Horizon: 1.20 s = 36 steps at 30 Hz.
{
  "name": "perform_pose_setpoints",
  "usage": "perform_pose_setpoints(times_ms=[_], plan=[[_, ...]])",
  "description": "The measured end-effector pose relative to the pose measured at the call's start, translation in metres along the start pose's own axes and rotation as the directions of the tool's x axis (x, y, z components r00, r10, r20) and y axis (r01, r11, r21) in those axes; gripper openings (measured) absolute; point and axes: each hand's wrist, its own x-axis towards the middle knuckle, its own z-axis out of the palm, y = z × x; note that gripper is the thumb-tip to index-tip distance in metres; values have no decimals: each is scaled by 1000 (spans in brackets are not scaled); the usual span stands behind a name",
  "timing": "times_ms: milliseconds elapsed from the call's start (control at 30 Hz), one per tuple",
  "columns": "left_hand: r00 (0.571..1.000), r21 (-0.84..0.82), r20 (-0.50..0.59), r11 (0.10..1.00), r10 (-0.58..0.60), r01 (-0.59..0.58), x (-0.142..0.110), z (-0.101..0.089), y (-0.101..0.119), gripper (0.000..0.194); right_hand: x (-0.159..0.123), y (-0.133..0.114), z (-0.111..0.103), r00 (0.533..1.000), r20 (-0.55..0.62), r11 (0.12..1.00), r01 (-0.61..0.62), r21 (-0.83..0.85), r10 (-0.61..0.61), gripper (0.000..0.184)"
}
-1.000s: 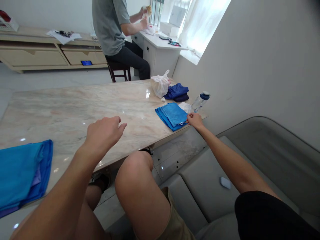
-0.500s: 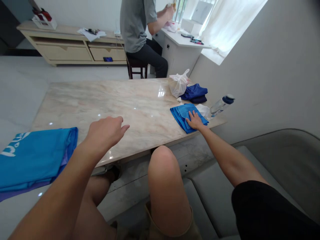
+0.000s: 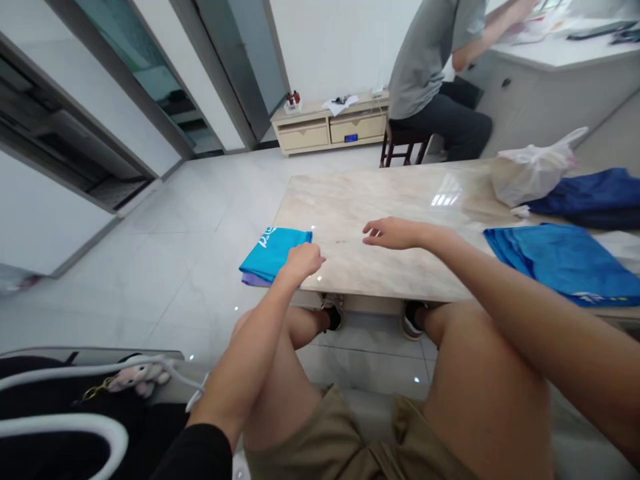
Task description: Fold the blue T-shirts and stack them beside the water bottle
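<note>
A plastic bag (image 3: 533, 175) and navy cloth (image 3: 585, 197) sit beyond the blue cloth (image 3: 560, 263) at the marble table's (image 3: 380, 200) right end. The left hand's (image 3: 300, 261) curled fingers (image 3: 311, 257) touch the folded cyan cloth (image 3: 270, 253) at the table's left edge, grip unclear; the right hand (image 3: 395, 233) hangs open, holding nothing, over the marble

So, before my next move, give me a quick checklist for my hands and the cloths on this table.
Right hand empty: ok, open over the marble tabletop.
Left hand free: cannot tell, curled at the turquoise folded cloth.
Turquoise cloth fully on the table: cannot tell, it sits right at the edge.
Blue folded cloth lying flat: ok, on the tabletop.
Seated person away from your hands: ok, beyond the table's far end.
</note>
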Motion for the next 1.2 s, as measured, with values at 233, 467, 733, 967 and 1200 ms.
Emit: perform_pose_setpoints(times_ms=[233,467,733,967,1200], plan=[[982,6,-41,983,-185,186,15,23,-70,42,15,-52,37,934,356,992,74,-100,-34,53],[968,5,-64,970,-242,242,60,36,-93,64,22,-25,27,917,390,994,-46,-103,83,56],[985,-3,-97,990,-144,144,71,44,-100,42,30,-24,31,898,426,990,-57,-131,108,55],[985,-27,-85,989,-150,148,69,40,-109,26,21,-31,32,896,420,985,-93,-143,146,52],[964,-150,-83,960,-252,238,55,25,-121,29,13,-32,43,908,400,990,-92,-103,126,44]])
